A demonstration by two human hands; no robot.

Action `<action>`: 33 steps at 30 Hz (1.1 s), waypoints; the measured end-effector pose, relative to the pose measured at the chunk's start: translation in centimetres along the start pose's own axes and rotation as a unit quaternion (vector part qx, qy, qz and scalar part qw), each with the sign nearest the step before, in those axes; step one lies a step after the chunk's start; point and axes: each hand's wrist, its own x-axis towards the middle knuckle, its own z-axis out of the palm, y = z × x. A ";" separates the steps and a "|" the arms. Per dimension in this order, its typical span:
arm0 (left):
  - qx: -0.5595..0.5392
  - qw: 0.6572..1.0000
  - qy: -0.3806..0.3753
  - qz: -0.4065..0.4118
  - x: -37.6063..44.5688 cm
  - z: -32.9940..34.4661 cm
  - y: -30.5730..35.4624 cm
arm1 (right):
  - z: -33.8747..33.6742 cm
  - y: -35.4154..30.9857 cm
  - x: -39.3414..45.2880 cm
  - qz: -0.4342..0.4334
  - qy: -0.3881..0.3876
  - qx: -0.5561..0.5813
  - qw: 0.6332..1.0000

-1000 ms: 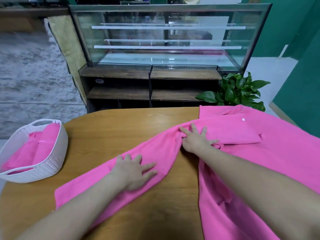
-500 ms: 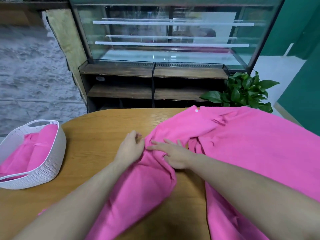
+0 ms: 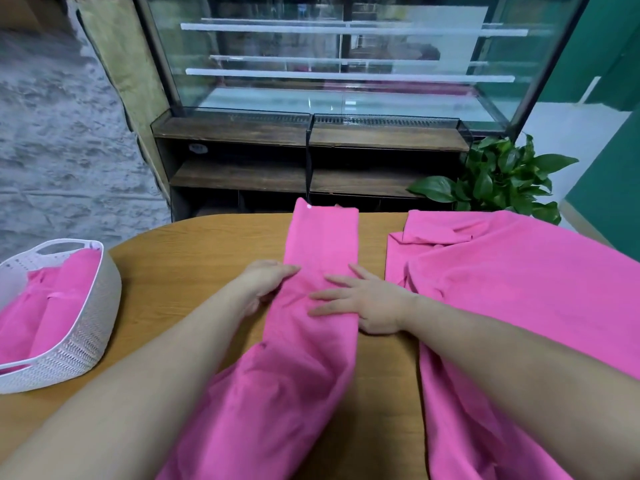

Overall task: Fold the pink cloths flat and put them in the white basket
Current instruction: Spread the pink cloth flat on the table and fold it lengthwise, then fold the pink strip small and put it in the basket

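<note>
A long pink cloth (image 3: 311, 306) lies down the middle of the wooden table (image 3: 194, 271). The right hand (image 3: 363, 303) presses flat on it, fingers straight. The left hand (image 3: 263, 282) pinches its left edge. More pink cloths (image 3: 519, 289) lie to the right. The white basket (image 3: 79, 341) sits far left with folded pink cloths (image 3: 45, 306) inside.

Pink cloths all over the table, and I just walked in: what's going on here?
A person is folding one pink cloth into a long strip on the wooden table. The right hand presses flat on it; the left hand holds its left edge. More pink cloth waits at the right; folded ones already fill the white basket.
</note>
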 end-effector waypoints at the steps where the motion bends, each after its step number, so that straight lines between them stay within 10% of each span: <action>1: 0.008 1.000 0.015 0.019 0.6 0.2 0.0 | -0.3 0.4 0.3 0.033 0.001 -0.015 0.999; 6: 0.080 0.981 0.162 0.067 3.5 0.4 0.0 | -1.8 0.3 1.8 0.140 0.055 -0.024 0.988; 10: 0.035 0.973 0.221 0.060 5.1 0.4 0.5 | -0.7 -2.2 0.5 -0.029 0.175 -0.121 0.977; 17: -0.040 0.995 0.086 0.025 4.2 -1.5 0.3 | 3.7 -4.4 0.2 -0.106 0.303 -0.103 0.941; 27: -0.003 1.000 0.014 0.017 -3.2 -3.9 -3.6 | -0.6 -1.4 0.2 -0.017 -0.026 -0.082 0.996; 33: 0.013 0.999 0.015 -0.033 -6.3 -4.5 -5.4 | -2.5 -5.7 1.1 0.122 -0.026 0.008 0.992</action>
